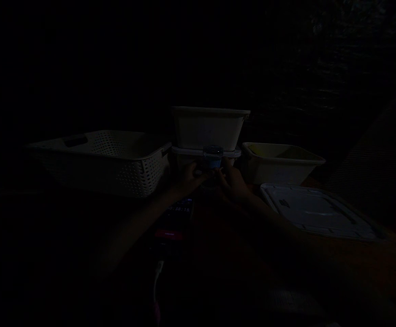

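Observation:
In the dim light, a small clear container (212, 154) with a blue band stands upright between my hands, in front of the stacked tubs. My left hand (189, 179) is at its left side, fingers closed in against it. From the right, my right hand (233, 181) has its fingers bent onto the container near the blue band. The lower part of the container is partly covered by my fingers and hard to make out in the dark.
A perforated white basket (116, 177) stands at left. A white tub (207, 129) sits on a lidded one behind my hands. Right of them are another open tub (272, 169) and a flat lid (316, 211). A phone (175, 220) with a cable (157, 277) lies below my left forearm.

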`<state>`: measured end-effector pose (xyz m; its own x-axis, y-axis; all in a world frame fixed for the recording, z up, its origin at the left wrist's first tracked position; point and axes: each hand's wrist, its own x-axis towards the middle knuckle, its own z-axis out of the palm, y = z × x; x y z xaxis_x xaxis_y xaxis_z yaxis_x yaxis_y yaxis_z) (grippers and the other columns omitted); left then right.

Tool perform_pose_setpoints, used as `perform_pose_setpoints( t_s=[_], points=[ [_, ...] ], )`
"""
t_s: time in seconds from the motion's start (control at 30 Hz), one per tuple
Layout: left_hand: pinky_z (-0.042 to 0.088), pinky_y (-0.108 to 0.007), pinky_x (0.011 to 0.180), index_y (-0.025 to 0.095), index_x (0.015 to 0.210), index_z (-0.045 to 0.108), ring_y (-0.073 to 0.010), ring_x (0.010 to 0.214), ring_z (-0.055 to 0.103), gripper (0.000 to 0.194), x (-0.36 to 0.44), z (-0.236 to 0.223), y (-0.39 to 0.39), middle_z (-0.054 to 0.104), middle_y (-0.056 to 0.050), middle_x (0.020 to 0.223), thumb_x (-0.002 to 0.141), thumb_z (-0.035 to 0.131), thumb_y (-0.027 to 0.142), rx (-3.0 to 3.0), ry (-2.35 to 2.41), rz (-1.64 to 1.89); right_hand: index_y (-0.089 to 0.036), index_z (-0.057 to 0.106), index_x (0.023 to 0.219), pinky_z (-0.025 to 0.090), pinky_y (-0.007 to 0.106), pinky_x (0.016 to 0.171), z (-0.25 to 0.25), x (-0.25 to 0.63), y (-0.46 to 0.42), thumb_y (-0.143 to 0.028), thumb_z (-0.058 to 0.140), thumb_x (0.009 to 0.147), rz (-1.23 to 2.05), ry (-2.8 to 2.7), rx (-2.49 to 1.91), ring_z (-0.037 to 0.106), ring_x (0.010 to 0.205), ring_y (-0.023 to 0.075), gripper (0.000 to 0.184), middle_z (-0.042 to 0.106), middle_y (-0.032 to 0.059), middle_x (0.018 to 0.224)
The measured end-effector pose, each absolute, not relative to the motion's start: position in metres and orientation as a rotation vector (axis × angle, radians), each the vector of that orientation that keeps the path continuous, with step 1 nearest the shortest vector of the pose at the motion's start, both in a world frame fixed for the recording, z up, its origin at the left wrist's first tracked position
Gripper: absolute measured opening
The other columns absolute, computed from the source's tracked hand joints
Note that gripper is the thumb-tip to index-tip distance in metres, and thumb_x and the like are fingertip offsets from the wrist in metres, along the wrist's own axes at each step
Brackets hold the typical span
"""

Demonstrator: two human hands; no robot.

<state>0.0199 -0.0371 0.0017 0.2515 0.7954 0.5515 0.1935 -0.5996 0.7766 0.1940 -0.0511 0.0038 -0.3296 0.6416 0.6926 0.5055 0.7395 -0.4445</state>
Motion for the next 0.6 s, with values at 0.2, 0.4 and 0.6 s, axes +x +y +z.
perform_pose_setpoints(
  t_s=[0.2,0.4,0.6],
  points=[
    [0.047,-0.037,0.089,0.016,0.109,0.058,-0.0258,0.105,0.059,0.049,0.0208,0.0052,-0.0416,0.063,-0.01,0.112,0.073,0.065,0.047,1.947,0.925,1.345,-0.016,0.042,0.116,0.042,0.028,0.056,0.0043,0.1936,-0.0515,-0.044,0.04,0.091,0.17,-1.995,-0.865,0.06,0.067,0.0195,0.038,0.064,0.0086,0.084],
    [0.048,-0.035,0.088,0.018,0.109,0.058,-0.0244,0.104,0.059,0.047,0.021,0.006,-0.0426,0.064,-0.007,0.109,0.073,0.064,0.048,1.935,0.928,1.324,-0.017,0.042,0.115,0.041,0.027,0.055,0.0047,0.1941,-0.0522,-0.045,0.039,0.091,0.199,-2.001,-0.887,0.06,0.065,0.0189,0.037,0.063,0.0073,0.081],
    [0.048,-0.037,0.088,0.016,0.111,0.057,-0.0251,0.105,0.059,0.048,0.0197,0.0048,-0.042,0.063,-0.01,0.112,0.075,0.062,0.047,1.971,0.937,1.322,-0.016,0.041,0.116,0.041,0.027,0.055,0.0054,0.1936,-0.0534,-0.043,0.039,0.091,0.203,-2.002,-0.895,0.06,0.064,0.0186,0.037,0.063,0.0077,0.081]
  ],
)
